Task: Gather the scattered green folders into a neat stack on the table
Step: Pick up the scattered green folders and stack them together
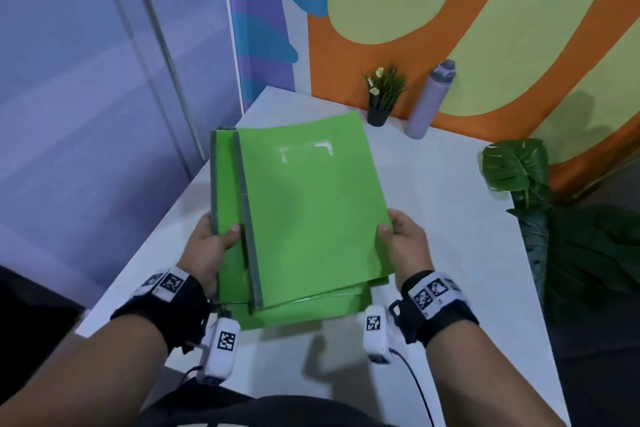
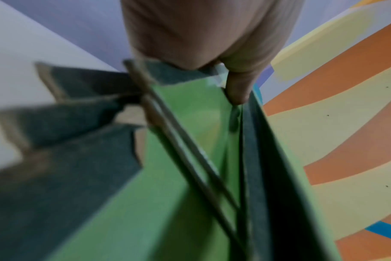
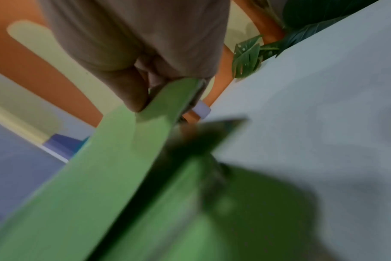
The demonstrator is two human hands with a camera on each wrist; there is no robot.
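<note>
Several green folders (image 1: 304, 211) with grey spines are held together as a loose, uneven bundle above the white table (image 1: 450, 204). My left hand (image 1: 216, 239) grips the spine side, thumb on top of the lower folder. My right hand (image 1: 398, 237) pinches the opposite edge, thumb on the top cover. In the left wrist view the thumb (image 2: 237, 88) presses on green folders (image 2: 190, 141) whose grey spines fan apart. The right wrist view shows my thumb (image 3: 132, 91) on the folder edge (image 3: 127, 150), with lower folders offset beneath.
A small potted plant (image 1: 382, 97) and a lilac bottle (image 1: 431, 100) stand at the table's far edge by the painted wall. Large green leaves (image 1: 512, 166) lean over the right side. The table's left edge (image 1: 166, 218) drops off beside the folders.
</note>
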